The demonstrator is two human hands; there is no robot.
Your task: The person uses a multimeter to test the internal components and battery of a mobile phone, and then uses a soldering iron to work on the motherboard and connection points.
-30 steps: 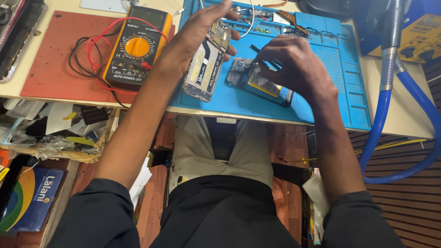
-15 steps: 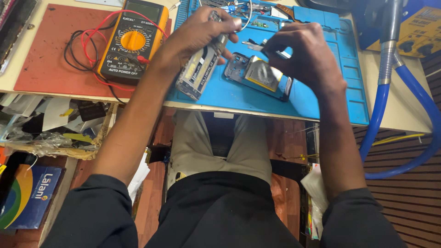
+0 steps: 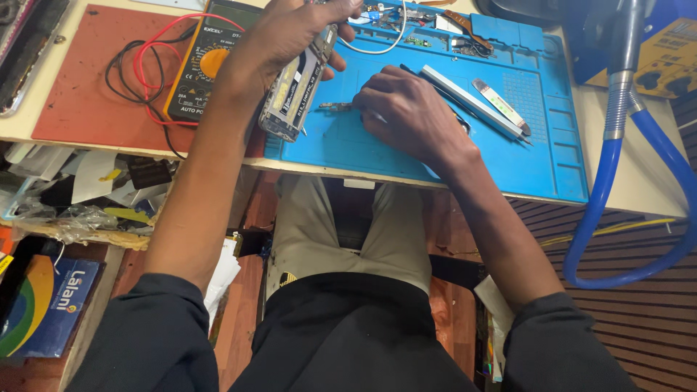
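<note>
left hand (image 3: 290, 36) clamped on phone frame (image 3: 296, 88), lifted over mat (image 3: 435, 156) edge; loose hold risked drop. right hand (image 3: 406, 109) curled shut, pinching small part (image 3: 335, 106); slip could lose it off worktop.

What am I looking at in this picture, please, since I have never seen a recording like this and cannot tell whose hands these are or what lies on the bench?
The camera sits on a person's head and looks down, so both arms are that person's own, with their lap below the bench edge. The left hand holds an opened phone body, lifted and tilted above the blue work mat. The right hand rests on that mat, fingertips at a small metal part; whether it grips the part cannot be told. Beside that hand lie tweezers and a flat metal tool. To the left, on a red mat, sits a yellow-and-black multimeter with red and black leads. At the right hangs a blue hose.
</note>
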